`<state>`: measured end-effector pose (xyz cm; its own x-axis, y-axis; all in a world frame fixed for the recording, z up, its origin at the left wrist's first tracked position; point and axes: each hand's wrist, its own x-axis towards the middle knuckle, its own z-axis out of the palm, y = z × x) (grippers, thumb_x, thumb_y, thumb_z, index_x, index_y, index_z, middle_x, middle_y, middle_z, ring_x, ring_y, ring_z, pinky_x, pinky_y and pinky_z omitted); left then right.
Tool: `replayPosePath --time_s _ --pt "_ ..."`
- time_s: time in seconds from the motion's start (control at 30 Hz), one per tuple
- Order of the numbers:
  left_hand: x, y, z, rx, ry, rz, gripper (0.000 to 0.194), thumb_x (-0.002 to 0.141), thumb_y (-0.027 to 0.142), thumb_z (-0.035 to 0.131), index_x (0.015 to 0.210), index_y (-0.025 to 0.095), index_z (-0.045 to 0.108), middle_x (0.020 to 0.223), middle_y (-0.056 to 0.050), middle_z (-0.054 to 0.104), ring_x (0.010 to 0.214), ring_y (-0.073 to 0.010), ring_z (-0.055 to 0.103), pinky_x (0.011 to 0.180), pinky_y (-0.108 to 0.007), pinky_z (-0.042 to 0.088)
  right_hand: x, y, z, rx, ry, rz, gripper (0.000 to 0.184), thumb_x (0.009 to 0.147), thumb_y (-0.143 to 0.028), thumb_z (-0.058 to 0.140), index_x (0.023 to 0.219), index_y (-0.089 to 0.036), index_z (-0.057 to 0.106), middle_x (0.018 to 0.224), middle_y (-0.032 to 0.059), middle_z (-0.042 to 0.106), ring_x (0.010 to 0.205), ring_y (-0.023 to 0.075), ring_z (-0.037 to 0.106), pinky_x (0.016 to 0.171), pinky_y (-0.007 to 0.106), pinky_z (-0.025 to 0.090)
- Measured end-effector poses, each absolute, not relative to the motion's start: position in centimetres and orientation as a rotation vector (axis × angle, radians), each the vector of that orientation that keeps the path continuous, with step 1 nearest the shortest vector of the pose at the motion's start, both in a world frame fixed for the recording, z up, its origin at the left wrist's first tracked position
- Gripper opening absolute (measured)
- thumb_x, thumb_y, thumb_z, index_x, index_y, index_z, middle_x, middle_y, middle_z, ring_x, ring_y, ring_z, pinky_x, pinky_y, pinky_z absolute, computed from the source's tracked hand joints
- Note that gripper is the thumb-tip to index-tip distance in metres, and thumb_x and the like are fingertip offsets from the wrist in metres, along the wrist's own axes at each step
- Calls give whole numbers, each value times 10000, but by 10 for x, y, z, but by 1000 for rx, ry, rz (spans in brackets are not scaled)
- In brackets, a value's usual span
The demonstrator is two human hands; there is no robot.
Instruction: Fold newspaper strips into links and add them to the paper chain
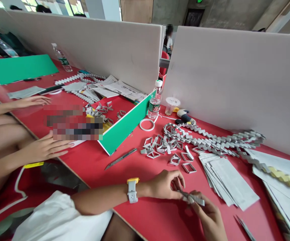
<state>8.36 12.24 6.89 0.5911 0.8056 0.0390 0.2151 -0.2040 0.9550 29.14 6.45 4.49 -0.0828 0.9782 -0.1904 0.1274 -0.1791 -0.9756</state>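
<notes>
Head view, lower middle of the frame: both hands meet over the red table (145, 214), the left hand (163, 184) and right hand (209, 216) pinching a folded paper strip (194, 198) between fingertips, just below the stack of paper sheets (229, 180).

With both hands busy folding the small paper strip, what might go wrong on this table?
1. A craft knife lies bare on the red table near the left hand; a second blade lies close to the right hand. A careless reach might meet an edge.
2. The folded paper strip is held only by the fingers; it may spring open.
3. The water bottle stands by the folded paper links; if tipped, it could wet them.
</notes>
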Motion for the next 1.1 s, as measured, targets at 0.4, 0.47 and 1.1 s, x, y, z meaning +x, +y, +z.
replayPosePath --time_s 0.4,0.47,1.1 --pt "86 123 64 1456 707 629 233 834 238 672 1063 196 666 945 34 741 803 -75 682 745 -195 512 290 68 46 -1527 -1104 1320 396 707 -564 782 686 -179 690 641 40 619 601 163 547 576 265 452" --pt "87 123 60 1412 742 645 221 829 248 687 1044 197 674 951 29 746 858 -94 692 772 -210 514 291 67 45 -1507 -1073 1337 396 706 -561 785 683 -178 686 621 32 606 583 151 528 565 259 440" --pt "84 124 67 1578 861 578 211 855 288 623 1056 256 675 896 72 712 817 -71 645 760 -183 500 285 68 52 -1525 -1097 1397 451 673 -604 794 695 -163 700 613 15 566 591 137 496 570 258 425"
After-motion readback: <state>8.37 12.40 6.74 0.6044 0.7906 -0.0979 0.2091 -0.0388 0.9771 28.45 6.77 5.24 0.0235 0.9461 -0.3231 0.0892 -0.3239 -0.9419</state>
